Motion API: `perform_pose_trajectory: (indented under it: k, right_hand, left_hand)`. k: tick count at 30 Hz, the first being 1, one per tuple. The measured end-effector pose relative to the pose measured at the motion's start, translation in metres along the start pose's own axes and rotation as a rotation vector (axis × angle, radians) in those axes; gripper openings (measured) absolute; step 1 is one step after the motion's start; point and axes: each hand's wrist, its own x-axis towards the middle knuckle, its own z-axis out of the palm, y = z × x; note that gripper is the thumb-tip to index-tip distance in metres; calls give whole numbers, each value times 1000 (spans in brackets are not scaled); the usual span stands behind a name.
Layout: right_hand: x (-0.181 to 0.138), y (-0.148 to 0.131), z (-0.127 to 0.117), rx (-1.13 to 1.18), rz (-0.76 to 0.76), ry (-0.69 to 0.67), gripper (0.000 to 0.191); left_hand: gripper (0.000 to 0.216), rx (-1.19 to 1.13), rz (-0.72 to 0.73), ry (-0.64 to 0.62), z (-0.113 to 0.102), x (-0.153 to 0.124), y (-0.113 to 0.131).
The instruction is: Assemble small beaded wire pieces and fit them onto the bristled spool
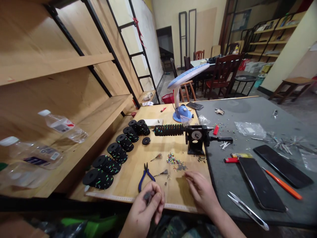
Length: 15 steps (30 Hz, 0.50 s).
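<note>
We look at the grey clump (148, 197) first. It sits inside our left hand (149, 204), whose fingers are curled closed around it. Most of it is hidden, so we cannot tell just what it is. We guess it is very light, and made of tiny pieces that could spill. The best hold seems a soft cup with the thumb on top.

Our right hand (201, 189) lies at three o'clock from the left. Its fingers are loosely bent, a little apart, near one pile of grey bits (182, 167). We cannot tell if they pinch a tiny piece. The bits look hard and thin, easy to flick away, so we think fingertips should take them one by one by the middle.

Now we count, going round from the left hand. At twelve o'clock is one pair of blue pliers (146, 175). At one o'clock are two brushy tufts (163, 172) and one heap of bright beads (171, 158), too many to count. Between one and two is one crank machine (195, 136). At ten o'clock stand seven clumps of black rolls (97, 178) on the wooden surface (131, 175).
</note>
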Motion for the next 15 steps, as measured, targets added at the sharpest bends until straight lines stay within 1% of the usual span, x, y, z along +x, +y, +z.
perform_pose_trajectory:
  k: [4, 7, 9, 11, 13, 15]
  right_hand:
    - [-5, -37, -9, 99, -11, 26, 23]
    - [-7, -66, -9, 231, -25, -22, 27]
    - [-6, -81, -5, 339, -29, -123, 33]
    - [-4, -92, 2, 445, 20, -233, 38]
    - [-3, -97, 11, 573, 139, -334, 39]
    - [-3, -96, 20, 698, 258, -412, 37]
  left_hand:
    - [38, 135, -10, 28, -4, -10, -2]
    - [37, 237, -6, 21, -7, -17, -3]
    - [36, 343, 62, 28, -7, -22, -3]
    - [33, 470, 161, 55, -7, -25, -5]
    - [30, 571, 256, 90, -7, -26, -8]
    - [26, 637, 315, 103, -10, -26, -12]
